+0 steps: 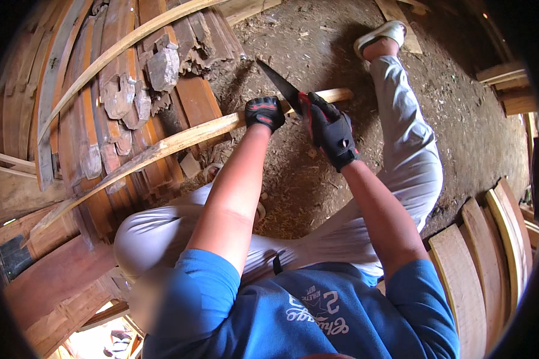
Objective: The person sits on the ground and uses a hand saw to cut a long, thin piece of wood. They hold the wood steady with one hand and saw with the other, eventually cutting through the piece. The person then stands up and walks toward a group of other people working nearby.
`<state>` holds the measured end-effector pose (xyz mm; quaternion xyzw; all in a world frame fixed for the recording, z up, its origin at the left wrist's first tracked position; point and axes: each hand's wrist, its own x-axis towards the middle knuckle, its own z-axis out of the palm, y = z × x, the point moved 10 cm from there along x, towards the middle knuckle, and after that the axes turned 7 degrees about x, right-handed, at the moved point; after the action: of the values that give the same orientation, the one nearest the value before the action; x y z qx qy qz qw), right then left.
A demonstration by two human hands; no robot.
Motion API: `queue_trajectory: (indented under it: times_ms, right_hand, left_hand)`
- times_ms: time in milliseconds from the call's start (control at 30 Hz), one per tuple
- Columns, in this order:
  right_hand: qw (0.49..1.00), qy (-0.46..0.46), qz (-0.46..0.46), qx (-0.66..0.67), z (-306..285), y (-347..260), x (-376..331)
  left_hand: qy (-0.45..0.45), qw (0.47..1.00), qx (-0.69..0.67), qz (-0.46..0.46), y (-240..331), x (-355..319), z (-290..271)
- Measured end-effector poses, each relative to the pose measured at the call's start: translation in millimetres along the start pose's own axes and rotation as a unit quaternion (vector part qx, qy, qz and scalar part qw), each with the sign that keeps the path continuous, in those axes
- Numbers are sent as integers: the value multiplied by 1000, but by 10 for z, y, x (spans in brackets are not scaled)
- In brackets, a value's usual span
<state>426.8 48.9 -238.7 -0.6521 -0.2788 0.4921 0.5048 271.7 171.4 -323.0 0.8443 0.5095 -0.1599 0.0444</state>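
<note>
My left hand (265, 113), in a black glove with red marks, is closed around a long, curved, pale strip of wood (212, 127). In my right hand (334, 134), also gloved in black and red, is a handsaw (281, 82). Its dark, tapering blade points away to the upper left and crosses the strip just right of my left hand. My right fingers hide most of the handle, and the teeth cannot be made out. The strip's far end (341, 94) sticks out past my right hand above the dirt floor.
Weathered brown boards (111, 72) with broken ends are stacked at left, another curved strip (123, 45) across them. Curved planks (461, 263) stand at lower right. My outstretched leg (404, 119) is on the right. Wood chips litter the dirt floor (305, 179).
</note>
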Motion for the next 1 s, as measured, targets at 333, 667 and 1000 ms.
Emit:
queue_trajectory:
  times_ms: [333, 667, 1000]
  right_hand:
    - [992, -39, -32, -112, -600, -490, -969]
    - [990, 17, -125, -62, -124, 7, -254]
    - [997, -34, -35, -67, -335, -159, -649]
  left_hand:
    - [-28, 999, 22, -6, -40, 0, 26]
    - [-116, 993, -5, -9, 38, 29, -15]
    - [-62, 997, 12, -32, -125, -50, 23]
